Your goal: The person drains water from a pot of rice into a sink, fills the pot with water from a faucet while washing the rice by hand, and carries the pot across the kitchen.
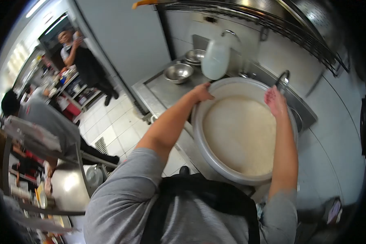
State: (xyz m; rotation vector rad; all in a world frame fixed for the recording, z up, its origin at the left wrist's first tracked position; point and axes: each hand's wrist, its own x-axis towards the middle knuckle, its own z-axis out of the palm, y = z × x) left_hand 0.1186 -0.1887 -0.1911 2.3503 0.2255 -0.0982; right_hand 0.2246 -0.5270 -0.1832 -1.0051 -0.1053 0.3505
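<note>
A large round metal pot [199,136] stands at the sink, holding cloudy whitish liquid with pale grains showing under it. My left hand [202,92] grips the pot's rim at the upper left, its fingers over the edge. Above the rim at the upper right is my right hand [275,101], wet and turned upward, beside a curved metal faucet [283,80]. The fingers of my right hand are partly hidden and blurred, so whether it holds anything is unclear.
Metal bowls [179,73] and a translucent plastic container [215,59] stand on the steel counter [152,90] behind the pot. A wire rack [248,18] hangs overhead. To the left are a standing person [85,61], a bending person [49,122] and a steel table [69,185].
</note>
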